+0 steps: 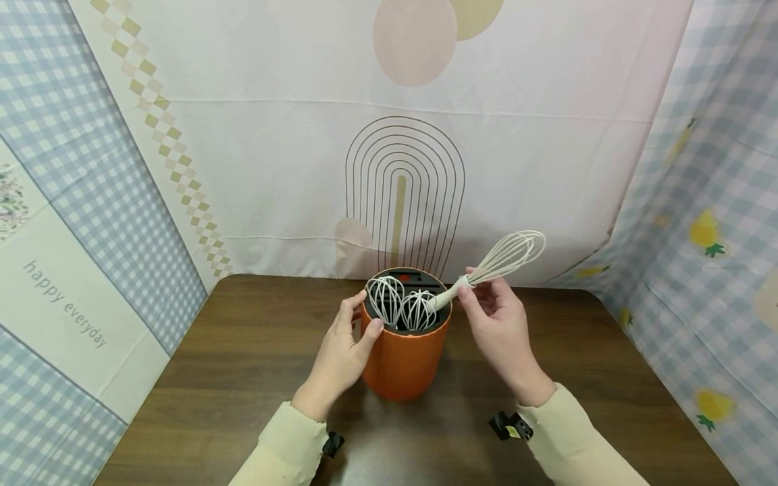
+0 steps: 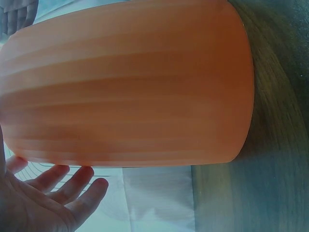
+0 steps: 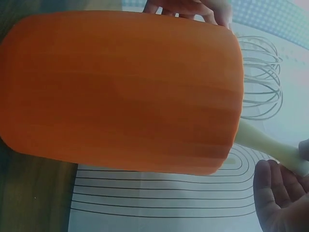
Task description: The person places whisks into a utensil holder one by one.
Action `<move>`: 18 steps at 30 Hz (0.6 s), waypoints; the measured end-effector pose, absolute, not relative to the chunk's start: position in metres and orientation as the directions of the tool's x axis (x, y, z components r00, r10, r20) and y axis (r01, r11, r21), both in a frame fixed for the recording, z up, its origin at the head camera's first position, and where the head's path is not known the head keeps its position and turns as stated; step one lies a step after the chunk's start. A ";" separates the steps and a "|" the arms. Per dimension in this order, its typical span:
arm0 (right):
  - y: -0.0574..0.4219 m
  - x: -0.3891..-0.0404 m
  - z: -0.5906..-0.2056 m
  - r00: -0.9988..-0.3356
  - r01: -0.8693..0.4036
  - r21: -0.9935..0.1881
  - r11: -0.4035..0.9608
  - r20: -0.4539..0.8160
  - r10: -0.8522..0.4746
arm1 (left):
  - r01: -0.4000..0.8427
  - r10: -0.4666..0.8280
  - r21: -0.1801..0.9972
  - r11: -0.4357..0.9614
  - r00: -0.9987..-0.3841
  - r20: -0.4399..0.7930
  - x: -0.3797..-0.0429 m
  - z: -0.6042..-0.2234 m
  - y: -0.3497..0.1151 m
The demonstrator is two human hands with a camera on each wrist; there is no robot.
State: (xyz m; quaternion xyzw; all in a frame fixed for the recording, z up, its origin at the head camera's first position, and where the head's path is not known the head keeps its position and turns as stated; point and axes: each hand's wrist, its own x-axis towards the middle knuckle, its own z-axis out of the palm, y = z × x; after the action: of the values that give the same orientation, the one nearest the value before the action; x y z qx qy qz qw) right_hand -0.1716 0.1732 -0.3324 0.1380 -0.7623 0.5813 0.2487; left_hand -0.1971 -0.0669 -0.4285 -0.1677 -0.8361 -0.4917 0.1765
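Note:
An orange utensil holder point(image 1: 401, 368) with a black slotted top stands upright on the table. My left hand point(image 1: 345, 345) holds its left side near the rim, thumb in front and fingers further back; in the left wrist view the fingertips point(image 2: 87, 171) lie against its wall. Two whisks with wire heads stick up out of the top, a left whisk point(image 1: 385, 300) and a right whisk point(image 1: 418, 312). My right hand point(image 1: 500, 331) pinches a cream whisk point(image 1: 507, 256) where handle and wires meet. This whisk tilts up to the right, its handle end point(image 3: 256, 135) at the holder's rim.
The brown wooden table point(image 1: 255, 378) carries the holder near its back edge. Behind it hangs a white patterned cloth point(image 1: 273, 175), with blue checked cloths at the left point(image 1: 79, 121) and right point(image 1: 717, 270) sides.

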 end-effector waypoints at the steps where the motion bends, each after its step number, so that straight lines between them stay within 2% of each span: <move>1: 0.174 -0.174 -0.335 -0.838 -0.499 -0.813 0.298 0.541 0.071 | 0.454 0.107 0.763 0.460 -0.882 0.460 -0.197 -0.429 -0.067; 7: 0.177 -0.185 -0.346 -0.833 -0.510 -0.780 0.363 0.553 0.020 | 0.456 0.106 0.765 0.455 -0.881 0.462 -0.197 -0.428 -0.067; 18: 0.169 -0.187 -0.345 -0.856 -0.492 -0.778 0.390 0.514 -0.054 | 0.444 0.105 0.772 0.454 -0.887 0.449 -0.196 -0.428 -0.066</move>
State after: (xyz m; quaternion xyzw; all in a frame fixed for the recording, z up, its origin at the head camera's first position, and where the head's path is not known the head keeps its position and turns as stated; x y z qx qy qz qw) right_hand -0.1866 0.1692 -0.3452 0.1690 -0.8071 0.5259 0.2084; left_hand -0.1965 -0.0663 -0.4277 -0.1645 -0.8354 -0.4959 0.1710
